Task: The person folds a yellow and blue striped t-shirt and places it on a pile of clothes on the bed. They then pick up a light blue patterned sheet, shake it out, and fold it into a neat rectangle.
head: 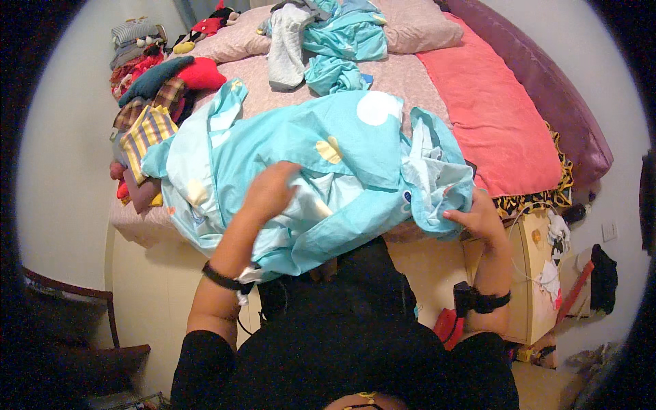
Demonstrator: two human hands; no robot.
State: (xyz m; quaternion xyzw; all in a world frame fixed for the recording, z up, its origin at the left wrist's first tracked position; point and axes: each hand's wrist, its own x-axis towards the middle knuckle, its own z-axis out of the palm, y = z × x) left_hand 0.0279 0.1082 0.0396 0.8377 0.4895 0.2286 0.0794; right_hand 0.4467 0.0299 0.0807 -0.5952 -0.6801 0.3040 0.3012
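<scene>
A turquoise printed cloth (pixel 292 133) with white and yellow motifs is spread over the near edge of the bed, its front part hanging towards my lap. Pale inner fabric shows in an opening across its middle. My left hand (pixel 274 189), blurred, lies at this opening; its fingertips are hard to make out against the folds. At the cloth's right end, my right hand (pixel 476 215) grips a bunched, turned-back part, thumb on top. The fingers beneath are hidden by the fabric.
More turquoise cloth (pixel 346 38) and a pale grey cloth (pixel 287 48) lie further back on the bed. Folded clothes and a red cushion (pixel 202 74) line the left side. A coral blanket (pixel 499 102) covers the right. A bedside cabinet (pixel 538 277) stands at right.
</scene>
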